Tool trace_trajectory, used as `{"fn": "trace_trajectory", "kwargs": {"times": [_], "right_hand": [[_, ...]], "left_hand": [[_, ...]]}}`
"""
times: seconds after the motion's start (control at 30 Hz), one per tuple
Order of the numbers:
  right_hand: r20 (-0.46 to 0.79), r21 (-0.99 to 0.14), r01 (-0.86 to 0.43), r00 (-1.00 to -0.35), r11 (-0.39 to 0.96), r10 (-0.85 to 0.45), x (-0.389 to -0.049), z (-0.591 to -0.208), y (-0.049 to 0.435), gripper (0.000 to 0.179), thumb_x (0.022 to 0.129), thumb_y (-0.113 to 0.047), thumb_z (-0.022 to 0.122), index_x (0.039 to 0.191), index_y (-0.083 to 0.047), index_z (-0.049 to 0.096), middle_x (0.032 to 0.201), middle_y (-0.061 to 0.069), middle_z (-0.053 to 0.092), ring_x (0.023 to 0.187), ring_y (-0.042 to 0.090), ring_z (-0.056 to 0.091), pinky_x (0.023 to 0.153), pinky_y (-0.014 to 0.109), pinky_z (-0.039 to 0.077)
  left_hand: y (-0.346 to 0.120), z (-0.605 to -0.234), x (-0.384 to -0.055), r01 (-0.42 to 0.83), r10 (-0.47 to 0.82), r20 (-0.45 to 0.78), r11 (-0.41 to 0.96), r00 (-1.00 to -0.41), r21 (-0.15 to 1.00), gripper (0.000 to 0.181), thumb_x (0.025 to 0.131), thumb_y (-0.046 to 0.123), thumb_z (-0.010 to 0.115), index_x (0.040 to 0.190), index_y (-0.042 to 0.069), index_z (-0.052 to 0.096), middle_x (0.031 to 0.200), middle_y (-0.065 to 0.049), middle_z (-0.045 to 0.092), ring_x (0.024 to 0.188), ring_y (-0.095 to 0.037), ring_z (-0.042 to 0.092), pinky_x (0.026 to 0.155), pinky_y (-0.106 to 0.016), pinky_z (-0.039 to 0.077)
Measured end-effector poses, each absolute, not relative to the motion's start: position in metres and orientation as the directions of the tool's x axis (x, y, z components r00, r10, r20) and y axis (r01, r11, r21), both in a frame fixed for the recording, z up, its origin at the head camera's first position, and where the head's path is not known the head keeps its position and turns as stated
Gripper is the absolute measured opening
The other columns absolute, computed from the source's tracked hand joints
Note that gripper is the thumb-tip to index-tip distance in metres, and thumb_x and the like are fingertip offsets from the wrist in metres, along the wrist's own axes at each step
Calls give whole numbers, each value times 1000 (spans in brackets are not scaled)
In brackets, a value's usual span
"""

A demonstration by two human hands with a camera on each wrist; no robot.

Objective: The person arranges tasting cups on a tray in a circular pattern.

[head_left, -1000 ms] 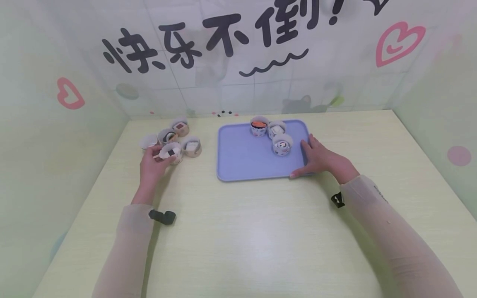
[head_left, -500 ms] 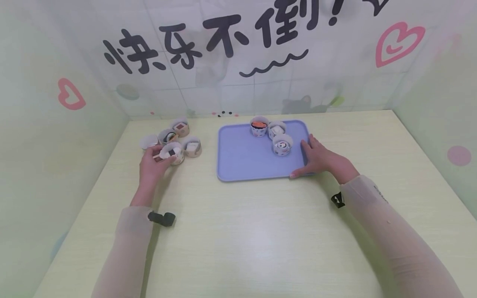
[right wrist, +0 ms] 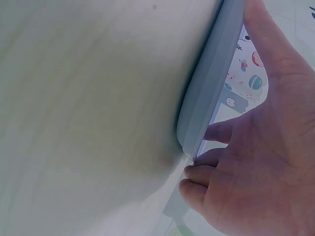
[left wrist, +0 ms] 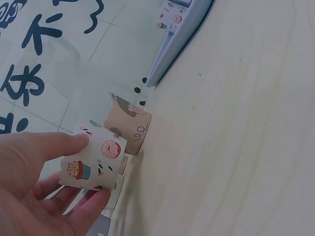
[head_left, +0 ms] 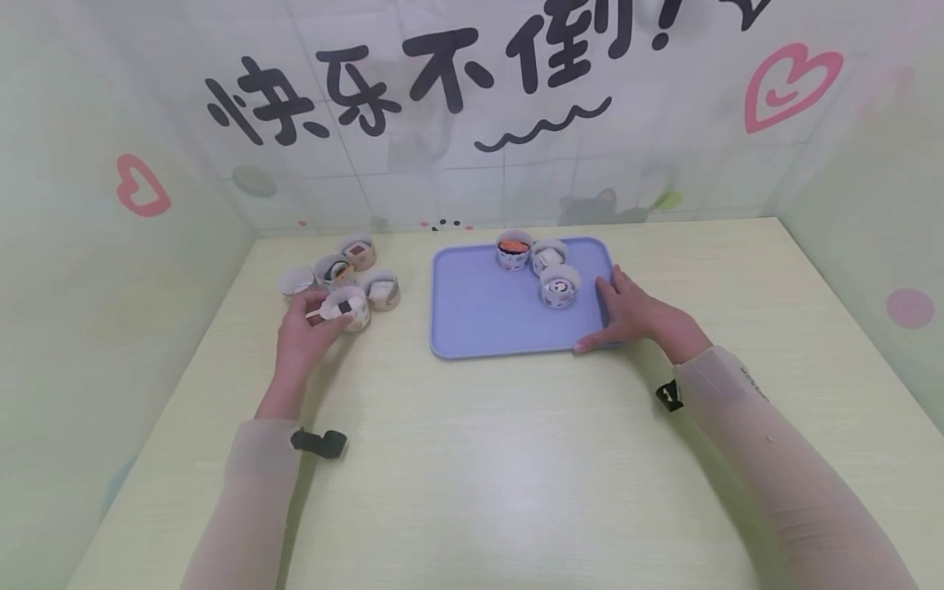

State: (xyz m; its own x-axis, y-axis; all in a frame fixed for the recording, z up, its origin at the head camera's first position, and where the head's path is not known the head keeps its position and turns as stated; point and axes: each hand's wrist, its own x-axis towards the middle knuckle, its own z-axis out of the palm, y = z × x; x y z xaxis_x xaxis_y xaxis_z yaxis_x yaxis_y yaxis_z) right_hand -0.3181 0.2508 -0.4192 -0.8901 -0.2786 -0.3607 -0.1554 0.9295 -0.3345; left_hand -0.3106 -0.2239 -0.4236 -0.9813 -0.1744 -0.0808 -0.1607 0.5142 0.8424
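Note:
With thumb and fingers, my left hand [head_left: 298, 334] grips a paper baking cup [left wrist: 93, 160] printed with cakes and doughnuts. Inside it shows a white piece with a black patch [head_left: 345, 307]. Right beside it stand a tan paper cup [left wrist: 129, 123] with a white piece and several more paper cups [head_left: 333, 269]. My right hand [head_left: 636, 315] holds the right front corner of the lavender tray [head_left: 483, 324], thumb along the front rim and fingers bent at the right rim [right wrist: 211, 83]. On the tray sit three filled cups, one with orange topping [head_left: 513, 247].
Pale wood table [head_left: 472, 459] spreads in front of the tray. A decorated wall [head_left: 442, 188] with large black characters runs along the back edge, and side walls stand left and right.
My left hand and the cup in it have shifted very slightly right and toward me, a little away from the cups behind. The right hand and tray look unmoved.

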Motion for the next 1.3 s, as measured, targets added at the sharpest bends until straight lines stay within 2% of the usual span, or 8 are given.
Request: {"fn": "trace_trajectory", "kwargs": {"times": [0.2,0.33,0.43,0.53,0.8,1.3], "right_hand": [[-356,-340,-156,-891,927,-281,-318,-419,251,135,72,-66,78,155,10,4,159,38,-14,150,52,-7,124,62,10],[-358,-339,-154,-891,928,-279,-318,-419,251,135,72,-66,78,155,10,4,160,37,-14,150,52,-7,124,62,10],[-359,-338,-153,-891,929,-277,-318,-418,250,135,72,-67,77,155,10,3,160,37,-14,150,52,-7,124,63,10],[-359,-341,-153,-891,927,-279,-317,-417,250,135,72,-67,77,155,10,3,160,37,-14,150,52,-7,124,63,10],[-356,-339,-156,-892,928,-280,-318,-420,250,135,73,-67,77,155,10,3,159,38,-15,150,52,-8,124,62,10],[-351,-337,-164,-892,927,-285,-318,-420,251,135,73,-67,77,155,11,4,159,38,-14,150,53,-7,124,63,10]], "left_hand": [[-222,-423,-308,-150,-161,-76,520,-984,841,64,92,22,70,146,5,39,150,-19,44,133,-35,52,85,-15,49],[-220,-421,-305,-147,-152,-77,529,-985,836,64,93,23,70,146,6,39,151,-19,44,135,-35,51,97,-30,53],[-218,-419,-304,-143,-143,-78,533,-987,834,64,93,23,70,147,6,39,151,-19,44,137,-36,49,105,-43,51],[-216,-417,-303,-137,-136,-75,534,-988,834,64,93,23,70,147,5,39,152,-19,44,138,-37,48,107,-48,49],[-210,-414,-299,-115,-110,-64,549,-992,828,65,94,22,69,147,4,38,152,-21,43,139,-40,46,109,-50,47],[-197,-419,-303,-45,-45,-25,539,-999,841,61,92,18,71,144,2,42,148,-21,47,135,-40,50,109,-49,46]]}}
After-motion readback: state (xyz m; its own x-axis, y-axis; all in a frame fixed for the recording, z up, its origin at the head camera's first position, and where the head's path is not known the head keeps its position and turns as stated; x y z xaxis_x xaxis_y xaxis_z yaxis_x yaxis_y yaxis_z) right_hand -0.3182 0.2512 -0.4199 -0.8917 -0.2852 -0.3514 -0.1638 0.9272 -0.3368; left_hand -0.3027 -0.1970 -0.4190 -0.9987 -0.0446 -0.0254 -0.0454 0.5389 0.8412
